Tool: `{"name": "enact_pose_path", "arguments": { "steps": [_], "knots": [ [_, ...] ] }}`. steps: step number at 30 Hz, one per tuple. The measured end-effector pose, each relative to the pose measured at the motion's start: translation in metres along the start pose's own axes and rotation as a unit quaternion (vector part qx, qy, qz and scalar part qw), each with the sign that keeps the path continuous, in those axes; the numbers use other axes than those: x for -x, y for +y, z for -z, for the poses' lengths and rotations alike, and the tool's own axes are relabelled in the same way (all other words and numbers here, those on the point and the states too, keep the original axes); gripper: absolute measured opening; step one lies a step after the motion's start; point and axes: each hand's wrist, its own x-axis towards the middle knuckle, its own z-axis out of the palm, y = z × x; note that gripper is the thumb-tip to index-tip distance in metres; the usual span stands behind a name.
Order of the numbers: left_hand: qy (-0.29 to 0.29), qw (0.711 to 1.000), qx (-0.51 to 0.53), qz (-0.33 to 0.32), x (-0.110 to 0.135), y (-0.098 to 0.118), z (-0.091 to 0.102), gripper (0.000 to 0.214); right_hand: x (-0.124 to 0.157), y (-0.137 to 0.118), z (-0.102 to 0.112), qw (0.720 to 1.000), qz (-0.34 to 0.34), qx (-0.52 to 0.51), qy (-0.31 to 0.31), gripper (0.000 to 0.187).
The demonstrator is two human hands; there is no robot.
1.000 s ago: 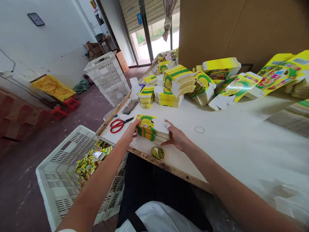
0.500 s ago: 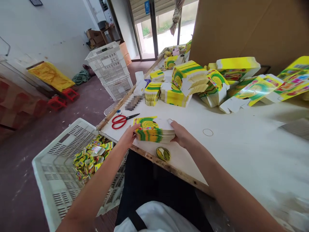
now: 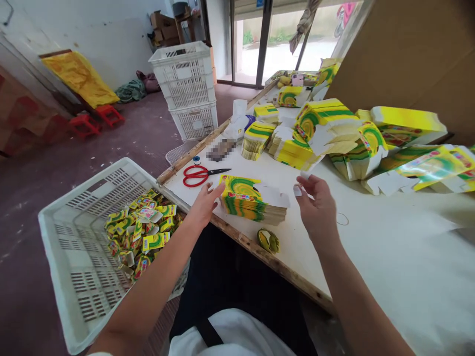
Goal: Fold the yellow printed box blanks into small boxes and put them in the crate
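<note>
A stack of flat yellow-and-green printed cartons (image 3: pixel 243 198) lies on the white table in front of me, its white flaps to the right. Close by its left end is my left hand (image 3: pixel 203 205), fingers apart, the fingertips at or just touching the stack's edge. Right of the stack my right hand (image 3: pixel 315 205) is raised, thumb and fingers apart, with white covers on two fingertips. Nothing shows in its grip. Red-handled scissors (image 3: pixel 200 175) lie behind the left hand. A curled yellow-green piece (image 3: pixel 268 241) sits near the table's front edge.
More carton stacks (image 3: pixel 293 146) crowd the table's far side, before a large cardboard sheet (image 3: pixel 415 64). A thin rubber band (image 3: pixel 342 218) lies to the right. At lower left stands a white crate (image 3: pixel 63 257) holding small cartons; stacked crates (image 3: pixel 185 84) stand beyond.
Both hands have loosened from the carton stack; the right one has moved away to the right and up. The view has shifted, so things appear moved across the picture.
</note>
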Motion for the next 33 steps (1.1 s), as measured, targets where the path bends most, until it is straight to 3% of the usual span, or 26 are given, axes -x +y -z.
{"name": "enact_pose_path", "arguments": {
  "steps": [3, 5, 9, 15, 18, 21, 24, 27, 30, 33],
  "knots": [
    [-0.008, 0.998, 0.045, -0.043, 0.011, 0.003, 0.013, 0.049, 0.011, -0.023, -0.002, 0.981, 0.166, 0.096, -0.029, 0.027],
    [-0.012, 0.994, 0.081, -0.071, 0.021, 0.004, 0.024, 0.047, 0.017, -0.034, -0.011, 0.959, 0.205, 0.181, -0.077, 0.030],
    [0.000, 0.990, 0.117, -0.073, 0.041, -0.004, 0.050, 0.043, 0.019, -0.038, -0.029, 0.921, 0.191, 0.313, -0.132, 0.041],
    [0.061, 0.988, 0.137, -0.034, 0.065, -0.034, 0.073, 0.047, 0.008, -0.025, -0.032, 0.919, 0.196, 0.323, -0.112, 0.043],
    [0.047, 0.987, 0.145, -0.056, 0.077, -0.044, 0.068, 0.045, 0.010, -0.028, -0.030, 0.934, 0.198, 0.283, -0.086, 0.047],
    [-0.033, 0.982, 0.149, -0.109, 0.089, -0.050, 0.056, 0.040, 0.030, -0.038, -0.032, 0.962, 0.197, 0.161, -0.100, 0.047],
    [-0.105, 0.960, 0.203, -0.159, 0.100, -0.051, 0.042, 0.049, 0.066, -0.044, -0.041, 0.964, 0.171, 0.041, -0.199, 0.044],
    [-0.141, 0.942, 0.268, -0.143, 0.104, -0.045, 0.032, 0.059, 0.101, -0.042, -0.052, 0.949, 0.118, -0.031, -0.292, 0.040],
    [-0.118, 0.946, 0.279, -0.114, 0.103, -0.037, 0.026, 0.059, 0.126, -0.038, -0.059, 0.948, 0.075, -0.083, -0.298, 0.039],
    [-0.026, 0.949, 0.298, -0.102, 0.100, -0.032, 0.022, 0.055, 0.140, -0.036, -0.063, 0.944, 0.052, -0.104, -0.307, 0.035]
  ]
}}
